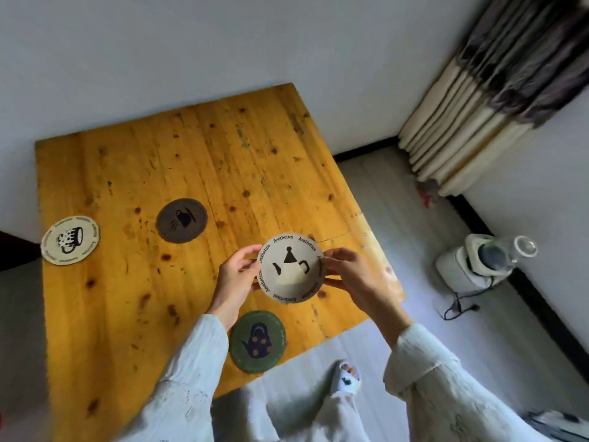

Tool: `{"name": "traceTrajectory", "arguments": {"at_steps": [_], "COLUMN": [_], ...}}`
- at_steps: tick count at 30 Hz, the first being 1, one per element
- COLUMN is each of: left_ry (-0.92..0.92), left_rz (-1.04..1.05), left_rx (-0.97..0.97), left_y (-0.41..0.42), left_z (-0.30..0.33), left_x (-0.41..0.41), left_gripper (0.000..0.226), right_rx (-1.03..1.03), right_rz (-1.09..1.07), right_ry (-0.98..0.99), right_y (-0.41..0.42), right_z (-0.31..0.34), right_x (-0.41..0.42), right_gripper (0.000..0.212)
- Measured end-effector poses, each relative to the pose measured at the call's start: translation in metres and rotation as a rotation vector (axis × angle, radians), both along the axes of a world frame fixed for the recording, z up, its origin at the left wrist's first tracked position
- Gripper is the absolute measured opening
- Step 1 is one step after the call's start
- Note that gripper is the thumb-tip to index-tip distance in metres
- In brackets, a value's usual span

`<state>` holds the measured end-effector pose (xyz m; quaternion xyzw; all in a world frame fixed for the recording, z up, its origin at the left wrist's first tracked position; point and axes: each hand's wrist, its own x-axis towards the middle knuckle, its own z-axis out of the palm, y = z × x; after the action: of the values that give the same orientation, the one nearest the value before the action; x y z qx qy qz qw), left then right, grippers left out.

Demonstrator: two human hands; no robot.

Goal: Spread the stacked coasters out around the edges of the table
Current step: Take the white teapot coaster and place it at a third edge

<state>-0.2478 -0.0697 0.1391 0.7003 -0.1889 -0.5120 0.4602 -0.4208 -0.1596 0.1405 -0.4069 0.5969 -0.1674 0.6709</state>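
Both hands hold a round beige coaster (pixel 291 269) printed with a teapot and the word "Aesthetics", raised above the right part of the wooden table (pixel 197 161). My left hand (pixel 237 279) grips its left rim and my right hand (pixel 349 272) its right rim. Whether more coasters are stacked under it is hidden. A green teapot coaster (pixel 257 341) lies at the near edge. Near the middle left rests a dark brown cup coaster (pixel 181 220). A beige mug coaster (pixel 70 240) sits at the left edge.
The table stands against a white wall. To the right, on the grey floor, are a white appliance with a clear jar (pixel 484 260), its cable (pixel 455 309), and a striped curtain (pixel 478 122). My sandalled foot (pixel 349 378) is below the table's near edge.
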Motion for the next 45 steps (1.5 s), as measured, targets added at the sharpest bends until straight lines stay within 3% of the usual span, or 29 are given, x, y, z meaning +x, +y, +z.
{"name": "traceTrajectory", "arguments": {"at_steps": [6, 12, 19, 31, 37, 45], "left_ry": [-0.033, 0.017, -0.023, -0.012, -0.002, -0.037], "left_rz": [-0.001, -0.043, -0.107, 0.144, 0.278, 0.654], "left_rx": [-0.149, -0.147, -0.182, -0.197, -0.158, -0.113], "left_y": [-0.058, -0.099, -0.175, -0.329, -0.36, -0.374], "left_z": [0.033, 0.042, 0.044, 0.022, 0.034, 0.037], "left_x": [-0.12, -0.245, -0.302, -0.298, -0.28, -0.25], "left_gripper": [0.027, 0.027, 0.03, 0.029, 0.028, 0.029], "right_rx": [-0.14, -0.221, -0.218, -0.219, -0.172, -0.099], "right_rz": [-0.118, -0.169, -0.183, 0.05, 0.22, 0.566], "right_ry": [-0.064, 0.039, 0.019, 0.017, -0.017, -0.08], "right_y": [-0.045, -0.085, -0.152, -0.34, -0.4, -0.456], "right_z": [0.03, 0.046, 0.046, 0.046, 0.046, 0.041], "right_x": [-0.119, -0.24, -0.309, -0.286, -0.25, -0.167], "right_gripper": [0.014, 0.021, 0.015, 0.021, 0.018, 0.014]}}
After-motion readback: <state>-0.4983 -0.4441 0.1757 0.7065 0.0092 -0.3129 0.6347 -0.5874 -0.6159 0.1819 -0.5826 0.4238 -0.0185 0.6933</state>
